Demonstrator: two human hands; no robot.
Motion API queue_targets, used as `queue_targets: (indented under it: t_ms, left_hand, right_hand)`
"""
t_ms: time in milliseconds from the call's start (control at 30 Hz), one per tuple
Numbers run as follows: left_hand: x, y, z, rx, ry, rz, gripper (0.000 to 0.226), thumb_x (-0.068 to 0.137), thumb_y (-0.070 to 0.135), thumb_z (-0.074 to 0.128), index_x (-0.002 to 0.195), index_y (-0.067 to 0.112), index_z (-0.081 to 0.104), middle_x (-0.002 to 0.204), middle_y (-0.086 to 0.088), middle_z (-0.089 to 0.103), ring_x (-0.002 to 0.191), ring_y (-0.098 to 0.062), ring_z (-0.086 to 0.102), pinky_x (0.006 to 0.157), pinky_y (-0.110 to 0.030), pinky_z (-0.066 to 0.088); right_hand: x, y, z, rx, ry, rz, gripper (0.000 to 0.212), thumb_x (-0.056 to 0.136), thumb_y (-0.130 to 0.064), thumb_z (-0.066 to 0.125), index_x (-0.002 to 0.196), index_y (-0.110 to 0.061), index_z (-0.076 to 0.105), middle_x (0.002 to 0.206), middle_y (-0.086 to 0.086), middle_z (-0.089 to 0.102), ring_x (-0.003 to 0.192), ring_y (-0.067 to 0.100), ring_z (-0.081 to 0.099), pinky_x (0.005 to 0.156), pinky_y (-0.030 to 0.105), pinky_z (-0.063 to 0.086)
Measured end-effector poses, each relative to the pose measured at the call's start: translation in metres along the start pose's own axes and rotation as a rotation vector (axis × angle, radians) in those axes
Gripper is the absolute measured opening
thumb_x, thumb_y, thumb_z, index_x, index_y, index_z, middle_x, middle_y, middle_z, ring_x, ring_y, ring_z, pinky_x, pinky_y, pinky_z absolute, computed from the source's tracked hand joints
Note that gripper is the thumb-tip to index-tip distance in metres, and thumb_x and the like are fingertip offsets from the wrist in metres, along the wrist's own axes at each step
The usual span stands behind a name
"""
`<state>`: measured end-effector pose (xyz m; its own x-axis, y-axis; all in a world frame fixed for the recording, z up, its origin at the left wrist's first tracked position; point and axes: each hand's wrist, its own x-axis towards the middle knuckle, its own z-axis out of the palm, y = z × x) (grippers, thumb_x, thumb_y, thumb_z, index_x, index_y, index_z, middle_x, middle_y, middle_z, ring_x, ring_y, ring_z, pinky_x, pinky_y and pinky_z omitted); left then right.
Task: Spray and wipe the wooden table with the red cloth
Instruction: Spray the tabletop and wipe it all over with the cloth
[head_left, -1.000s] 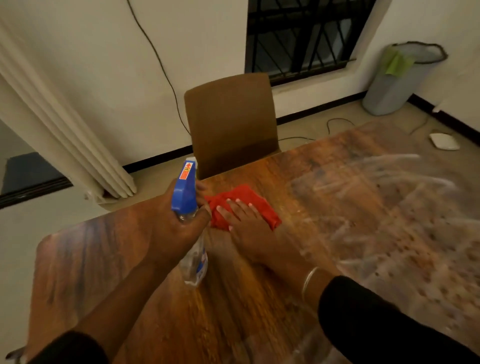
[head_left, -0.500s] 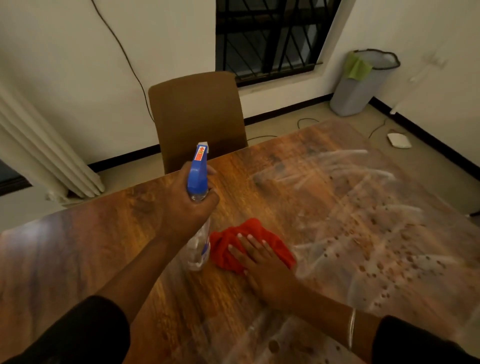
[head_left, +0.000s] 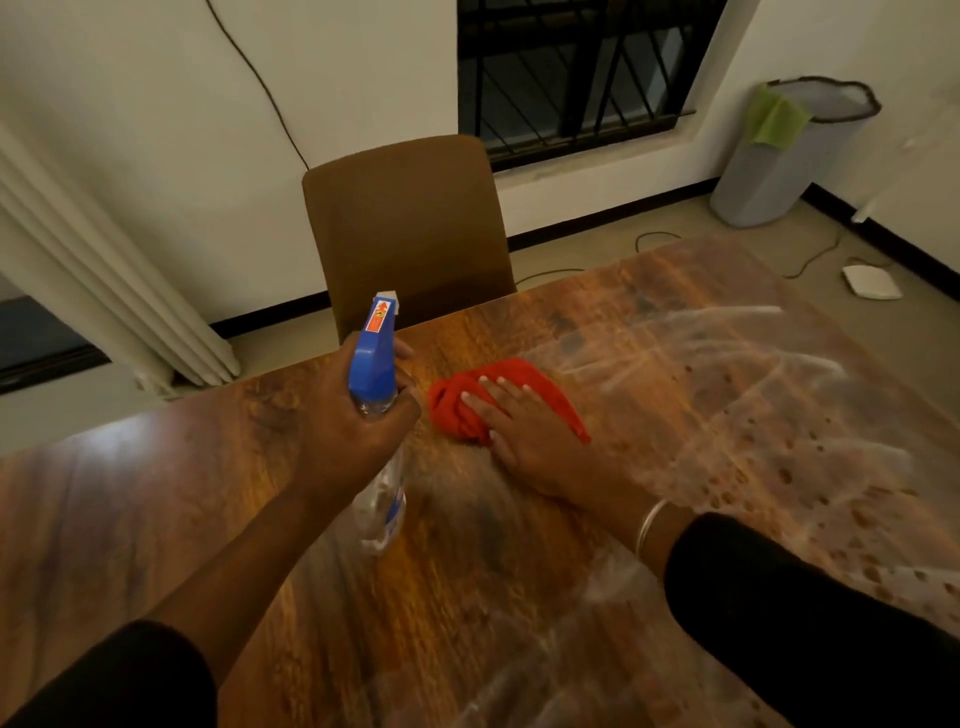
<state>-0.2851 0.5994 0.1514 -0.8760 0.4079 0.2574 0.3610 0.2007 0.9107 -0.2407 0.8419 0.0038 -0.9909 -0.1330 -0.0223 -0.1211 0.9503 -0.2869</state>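
The wooden table (head_left: 156, 519) fills the lower view, with whitish wet streaks and droplets across its right half. A bunched red cloth (head_left: 540, 395) lies near the table's far edge. My right hand (head_left: 524, 441) presses flat on it, fingers spread over the fabric. Just left of the cloth, my left hand (head_left: 358, 421) grips a clear spray bottle (head_left: 374, 364) with a blue trigger head, held above the table with the nozzle pointing away from me.
A brown chair (head_left: 405, 218) stands against the table's far edge. Behind it are a wall and a barred window (head_left: 571, 73). A grey bin (head_left: 779, 166) with green liner, floor cables and a white device (head_left: 872, 283) sit at the right. Pale curtains (head_left: 93, 270) hang left.
My right hand has slid the red cloth back toward the table's far edge after pulling it nearer a moment before. The spray bottle stays in my left hand.
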Motion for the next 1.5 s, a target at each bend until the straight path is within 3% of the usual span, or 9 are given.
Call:
queue_targets:
  t_ms: [200, 367, 467, 733, 967, 1100, 1233, 1367, 1500]
  left_hand:
    - [0.012, -0.006, 0.019, -0.005, 0.111, -0.001, 0.052, 0.082, 0.032, 0.064, 0.122, 0.000, 0.053, 0.098, -0.012, 0.064, 0.089, -0.029, 0.067, 0.086, -0.051, 0.059]
    - [0.031, -0.010, 0.037, 0.058, 0.151, 0.039, 0.036, 0.085, 0.024, 0.065, 0.116, 0.009, 0.055, 0.095, -0.019, 0.066, 0.088, -0.036, 0.068, 0.083, -0.058, 0.057]
    - [0.034, -0.008, 0.050, 0.080, 0.152, 0.044, 0.033, 0.083, 0.029, 0.065, 0.108, 0.049, 0.058, 0.092, 0.009, 0.071, 0.085, -0.008, 0.070, 0.077, -0.027, 0.061]
    - [0.039, -0.011, 0.058, 0.085, 0.096, 0.067, 0.031, 0.088, 0.016, 0.067, 0.114, 0.004, 0.056, 0.088, -0.012, 0.066, 0.080, -0.026, 0.069, 0.080, -0.037, 0.060]
    - [0.030, 0.002, 0.069, 0.125, 0.089, 0.064, 0.031, 0.086, 0.029, 0.069, 0.115, 0.032, 0.056, 0.091, 0.005, 0.067, 0.080, -0.011, 0.068, 0.073, -0.016, 0.057]
    - [0.018, 0.022, 0.066, 0.129, 0.016, -0.046, 0.032, 0.081, 0.049, 0.064, 0.106, 0.062, 0.051, 0.092, 0.028, 0.065, 0.085, -0.001, 0.066, 0.070, -0.006, 0.051]
    - [0.009, 0.035, 0.069, 0.138, -0.047, -0.052, 0.031, 0.083, 0.032, 0.070, 0.106, 0.046, 0.055, 0.093, 0.014, 0.065, 0.087, 0.006, 0.065, 0.074, -0.014, 0.049]
    - [0.012, 0.054, 0.078, 0.168, -0.112, -0.103, 0.034, 0.089, 0.002, 0.071, 0.112, 0.022, 0.058, 0.091, -0.014, 0.065, 0.081, -0.031, 0.066, 0.072, -0.040, 0.058]
    - [0.017, 0.077, 0.095, 0.206, -0.272, -0.085, 0.035, 0.089, -0.001, 0.070, 0.118, 0.014, 0.058, 0.084, -0.003, 0.062, 0.069, -0.013, 0.063, 0.057, -0.008, 0.051]
  right_hand:
    - [0.060, 0.084, -0.032, 0.014, 0.136, 0.501, 0.064, 0.105, -0.041, 0.022, 0.167, -0.028, 0.012, 0.174, 0.011, 0.011, 0.161, 0.033, 0.009, 0.130, 0.057, 0.009]
    - [0.097, 0.014, 0.000, 0.085, 0.012, 0.054, 0.062, 0.106, -0.049, 0.023, 0.165, -0.033, 0.014, 0.174, 0.007, 0.013, 0.161, 0.033, 0.008, 0.129, 0.055, 0.005]
    - [0.120, 0.015, 0.000, 0.057, -0.042, -0.141, 0.058, 0.109, -0.039, 0.028, 0.165, -0.035, 0.015, 0.174, 0.004, 0.017, 0.160, 0.028, 0.014, 0.128, 0.053, 0.012]
    - [0.129, 0.117, -0.043, 0.036, 0.078, 0.292, 0.061, 0.110, -0.035, 0.030, 0.167, -0.027, 0.009, 0.174, 0.014, 0.009, 0.160, 0.039, 0.006, 0.129, 0.058, 0.007]
    - [0.007, 0.028, -0.005, 0.045, -0.043, -0.132, 0.064, 0.105, -0.035, 0.034, 0.165, -0.038, 0.011, 0.174, 0.002, 0.016, 0.160, 0.028, 0.013, 0.127, 0.051, 0.010]
    - [-0.038, 0.078, -0.026, 0.000, 0.036, 0.144, 0.064, 0.108, -0.034, 0.036, 0.166, -0.037, 0.010, 0.175, 0.003, 0.012, 0.160, 0.027, 0.014, 0.128, 0.049, 0.012]
    - [-0.062, 0.052, -0.035, 0.063, 0.042, 0.430, 0.064, 0.109, -0.034, 0.034, 0.167, -0.034, 0.005, 0.175, 0.005, 0.005, 0.161, 0.032, 0.006, 0.130, 0.052, 0.007]
    - [-0.113, -0.038, 0.012, 0.029, 0.005, 0.078, 0.064, 0.101, -0.038, 0.039, 0.163, -0.033, 0.029, 0.169, 0.004, 0.031, 0.154, 0.035, 0.033, 0.127, 0.055, 0.022]
    - [-0.149, -0.021, 0.022, -0.015, 0.029, -0.003, 0.072, 0.099, -0.041, 0.041, 0.165, -0.039, 0.013, 0.168, -0.002, 0.034, 0.152, 0.024, 0.039, 0.123, 0.048, 0.032]
